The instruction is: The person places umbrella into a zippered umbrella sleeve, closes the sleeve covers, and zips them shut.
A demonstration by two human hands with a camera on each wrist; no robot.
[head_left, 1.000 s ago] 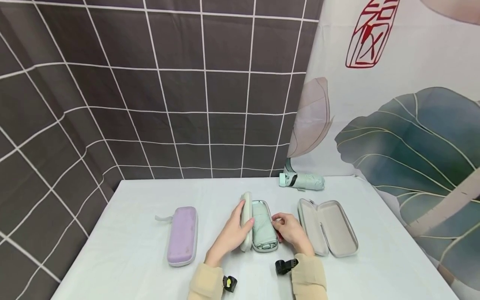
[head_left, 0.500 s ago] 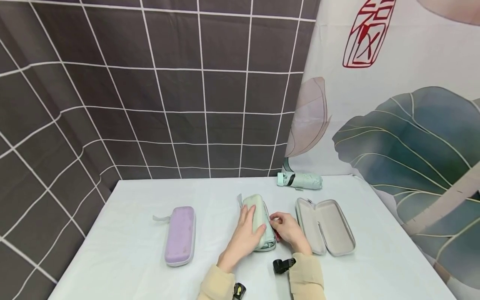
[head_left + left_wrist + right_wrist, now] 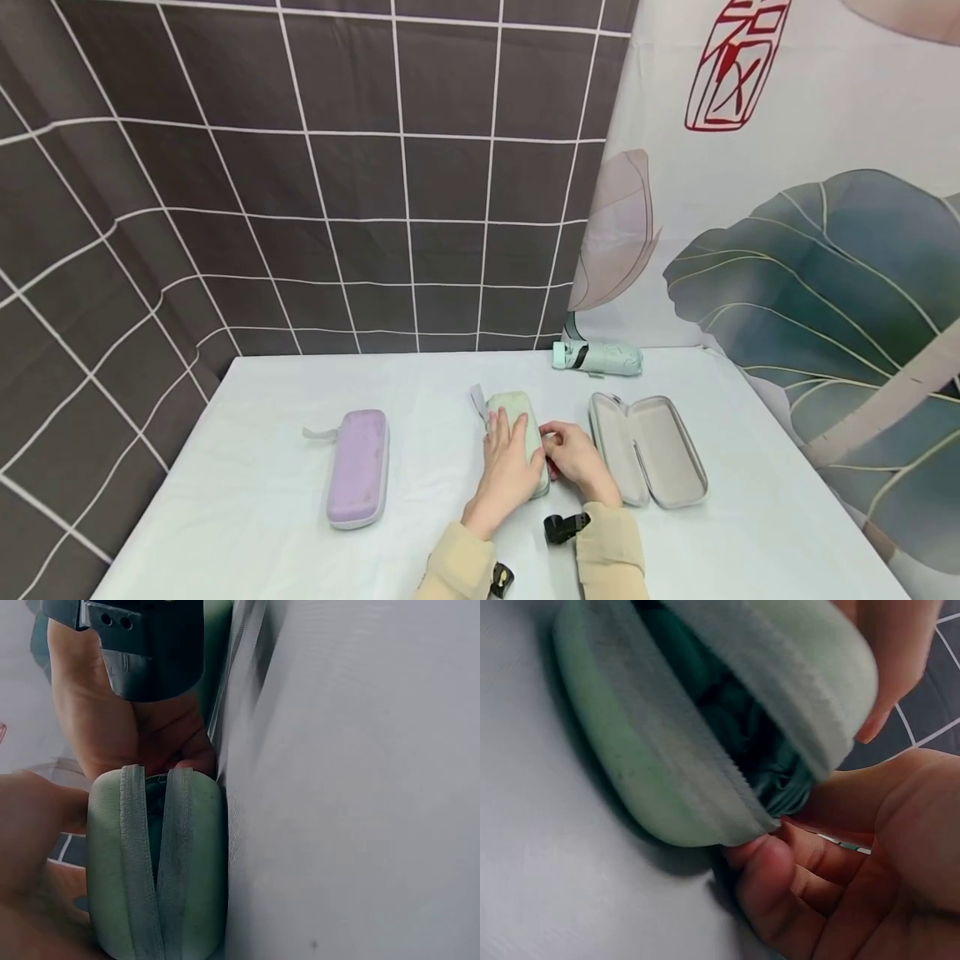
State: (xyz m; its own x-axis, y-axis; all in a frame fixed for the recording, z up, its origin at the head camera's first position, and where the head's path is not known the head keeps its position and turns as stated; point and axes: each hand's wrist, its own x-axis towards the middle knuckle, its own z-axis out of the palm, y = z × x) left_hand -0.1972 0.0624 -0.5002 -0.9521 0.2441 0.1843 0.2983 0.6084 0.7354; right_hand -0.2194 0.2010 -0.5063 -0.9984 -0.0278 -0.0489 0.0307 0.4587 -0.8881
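Observation:
A pale green zip case (image 3: 512, 403) lies on the table, its lid lowered but a gap left along the zip edges. Folded green fabric (image 3: 739, 724) shows inside that gap in the right wrist view. My left hand (image 3: 504, 468) rests on top of the lid with fingers stretched out. At the case's right side, my right hand (image 3: 574, 455) has its fingers curled in and pinches the lower rim near a corner, as the right wrist view shows. Whether it also holds a zip pull is hidden.
Left of the green case lies a closed purple case (image 3: 358, 469) with a strap. To the right an open pale grey-lined case (image 3: 667, 450) lies flat. A mint folded umbrella (image 3: 609, 358) lies at the back edge of the white table (image 3: 247, 500).
My left hand has swung the green case's lid over to the right, down onto the lower half, covering the folded fabric. My right hand stays at the case's right edge.

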